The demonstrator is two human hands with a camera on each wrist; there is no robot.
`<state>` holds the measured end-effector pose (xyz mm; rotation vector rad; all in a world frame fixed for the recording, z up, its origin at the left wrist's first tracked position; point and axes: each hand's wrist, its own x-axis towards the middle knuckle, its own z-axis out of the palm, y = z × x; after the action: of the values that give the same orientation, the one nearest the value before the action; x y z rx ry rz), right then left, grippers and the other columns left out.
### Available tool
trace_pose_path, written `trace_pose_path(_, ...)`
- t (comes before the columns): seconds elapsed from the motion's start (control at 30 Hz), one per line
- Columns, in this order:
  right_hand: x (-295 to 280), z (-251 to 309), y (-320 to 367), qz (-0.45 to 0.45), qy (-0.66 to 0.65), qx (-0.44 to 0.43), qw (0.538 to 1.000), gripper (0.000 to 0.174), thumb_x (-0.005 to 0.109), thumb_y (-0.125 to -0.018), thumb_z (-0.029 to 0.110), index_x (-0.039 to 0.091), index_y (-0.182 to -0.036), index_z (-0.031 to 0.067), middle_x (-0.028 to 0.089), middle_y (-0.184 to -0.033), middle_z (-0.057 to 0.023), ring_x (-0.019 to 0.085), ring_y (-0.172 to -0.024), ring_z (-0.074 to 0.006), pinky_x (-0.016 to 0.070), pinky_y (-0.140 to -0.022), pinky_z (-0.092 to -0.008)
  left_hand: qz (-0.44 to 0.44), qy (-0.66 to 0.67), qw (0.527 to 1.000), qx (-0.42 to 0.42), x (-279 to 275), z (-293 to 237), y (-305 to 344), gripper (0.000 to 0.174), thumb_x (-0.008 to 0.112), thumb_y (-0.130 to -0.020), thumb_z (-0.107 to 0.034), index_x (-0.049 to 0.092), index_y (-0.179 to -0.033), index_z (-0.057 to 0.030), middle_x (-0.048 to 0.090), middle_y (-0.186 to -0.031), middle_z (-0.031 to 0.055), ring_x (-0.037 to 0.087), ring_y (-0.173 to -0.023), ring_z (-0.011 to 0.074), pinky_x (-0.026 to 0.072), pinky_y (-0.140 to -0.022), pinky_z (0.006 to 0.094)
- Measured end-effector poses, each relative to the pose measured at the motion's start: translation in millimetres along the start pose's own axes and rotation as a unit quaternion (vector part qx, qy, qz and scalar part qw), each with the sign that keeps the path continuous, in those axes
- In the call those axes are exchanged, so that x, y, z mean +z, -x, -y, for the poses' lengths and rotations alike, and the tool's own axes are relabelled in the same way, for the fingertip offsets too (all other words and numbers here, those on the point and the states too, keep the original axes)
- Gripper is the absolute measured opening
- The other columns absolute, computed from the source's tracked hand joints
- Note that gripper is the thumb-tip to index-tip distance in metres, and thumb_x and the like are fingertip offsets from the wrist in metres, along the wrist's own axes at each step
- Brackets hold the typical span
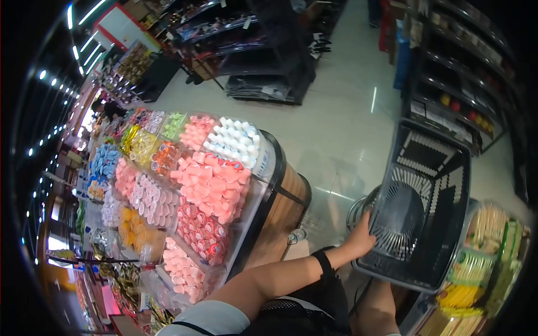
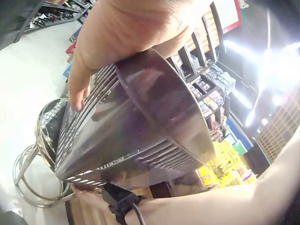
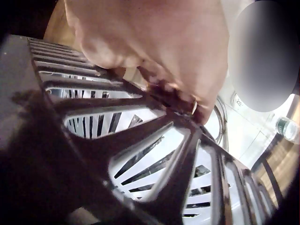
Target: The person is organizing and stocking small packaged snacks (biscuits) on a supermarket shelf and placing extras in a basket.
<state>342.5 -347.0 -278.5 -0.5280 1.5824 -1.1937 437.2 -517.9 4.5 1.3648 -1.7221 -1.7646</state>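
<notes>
A dark grey plastic basket (image 1: 426, 252) with slotted sides is held tilted at the right of the head view, with nothing visible inside. My left hand (image 1: 358, 242) grips its near left rim; from the left wrist view, this hand (image 2: 136, 28) has its fingers bent over the slotted wall of the basket (image 2: 140, 108). The basket hides my right hand in the head view, where only that forearm shows below. In the right wrist view my right hand (image 3: 159, 42) has its fingers curled at the slotted edge of the basket (image 3: 93, 154).
At the left stands a wood-sided display (image 1: 274, 218) with bins of pink, white and yellow items. A metal stool (image 1: 354, 215) stands behind the basket. Yellow and green packages (image 1: 465, 294) lie lower right. Dark shelves (image 1: 459, 67) rise beyond the pale floor (image 1: 347, 106).
</notes>
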Motion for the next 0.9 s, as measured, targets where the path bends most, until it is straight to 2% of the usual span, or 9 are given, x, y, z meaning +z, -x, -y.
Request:
trace_pose_path(0.1,-10.2,-33.1,31.0,0.003,0.016,-0.004,1.0,0.025,0.054,-0.099,0.017,0.063,-0.118,0.0038,0.067,-0.114,-0.0172,0.065,-0.102,-0.0289,0.0551,-0.085,-0.041,-0.03,0.0,0.999,0.027,4.2,23.9,9.4,0.08,0.056,-0.08,-0.001,0.024,-0.153,-0.0055,0.058,-0.128,0.0278,0.059,-0.12,0.0403,0.0447,-0.101,0.039)
trace_pose_path(0.2,-14.2,-45.1,53.9,0.007,0.033,-0.003,0.999,0.025,0.054,-0.099,0.018,0.063,-0.118,0.0038,0.067,-0.114,-0.0171,0.065,-0.102,-0.029,0.0549,-0.085,-0.0413,-0.04,-0.007,0.999,0.018,-6.2,27.9,9.9,0.077,0.056,-0.08,-0.001,0.026,-0.152,-0.0057,0.057,-0.128,0.0279,0.058,-0.12,0.0401,0.0442,-0.101,0.0393)
trace_pose_path(0.23,-29.2,-60.3,92.7,-0.008,0.043,0.014,0.999,0.025,0.055,-0.099,0.018,0.063,-0.118,0.0038,0.067,-0.114,-0.0171,0.065,-0.102,-0.0291,0.0549,-0.085,-0.0413,-0.043,-0.019,0.998,0.033,5.3,39.3,24.5,0.075,0.056,-0.08,-0.001,0.029,-0.15,-0.0045,0.058,-0.126,0.0267,0.059,-0.119,0.0381,0.0447,-0.101,0.0389)
trace_pose_path(0.33,-46.1,-78.1,127.7,-0.015,0.062,0.022,0.998,0.026,0.055,-0.099,0.018,0.063,-0.118,0.0038,0.067,-0.114,-0.0169,0.064,-0.103,-0.0292,0.0546,-0.085,-0.0416,-0.023,0.006,0.999,0.035,-8.9,44.5,28.8,0.071,0.055,-0.081,0.004,0.032,-0.148,-0.0025,0.059,-0.123,0.0202,0.059,-0.116,0.0307,0.0438,-0.101,0.0363)
trace_pose_path(0.47,-39.8,-80.4,111.8,0.019,0.078,-0.004,0.997,0.026,0.055,-0.099,0.019,0.063,-0.118,0.0038,0.067,-0.115,-0.0168,0.064,-0.103,-0.0294,0.0544,-0.086,-0.0419,-0.043,0.018,0.998,0.037,-23.9,44.8,48.5,0.069,0.054,-0.08,0.006,0.034,-0.146,-0.0024,0.06,-0.12,0.0163,0.059,-0.112,0.0264,0.0442,-0.099,0.0345)
trace_pose_path(0.6,-18.0,-65.4,82.5,0.062,0.092,-0.037,0.993,0.026,0.055,-0.099,0.019,0.063,-0.119,0.0039,0.067,-0.115,-0.0166,0.064,-0.104,-0.0296,0.0541,-0.086,-0.0422,-0.072,0.047,0.995,0.049,-22.8,52.0,64.4,0.067,0.056,-0.079,0.005,0.037,-0.143,-0.0038,0.06,-0.11,0.0098,0.059,-0.103,0.0208,0.0463,-0.093,0.0321)
trace_pose_path(0.7,35.0,-43.5,41.9,0.118,0.086,-0.078,0.986,0.027,0.055,-0.099,0.02,0.062,-0.119,0.0039,0.067,-0.115,-0.0165,0.064,-0.104,-0.0297,0.0539,-0.086,-0.0425,-0.069,0.073,0.995,0.029,-26.3,57.2,70.2,0.07,0.058,-0.078,0.003,0.035,-0.144,-0.0063,0.058,-0.104,0.0069,0.058,-0.098,0.0187,0.0464,-0.09,0.0319)
trace_pose_path(0.83,65.5,-35.3,45.3,0.132,0.09,-0.088,0.983,0.027,0.055,-0.098,0.02,0.062,-0.119,0.0039,0.067,-0.116,-0.0163,0.064,-0.105,-0.0299,0.0536,-0.087,-0.0428,-0.035,0.062,0.997,-0.001,-20.7,52.2,80.2,0.073,0.061,-0.079,0.001,0.033,-0.146,-0.0051,0.058,-0.105,0.0072,0.057,-0.1,0.0187,0.0457,-0.091,0.0315)
trace_pose_path(0.9,72.6,-43.1,38.8,0.139,0.091,-0.093,0.982,0.027,0.055,-0.098,0.021,0.062,-0.119,0.0039,0.067,-0.116,-0.0162,0.063,-0.105,-0.03,0.0534,-0.087,-0.043,-0.045,0.065,0.997,0.004,-15.9,53.0,74.5,0.068,0.064,-0.079,-0.001,0.036,-0.142,-0.0026,0.058,-0.105,0.0077,0.058,-0.093,0.0179,0.0478,-0.086,0.0308)
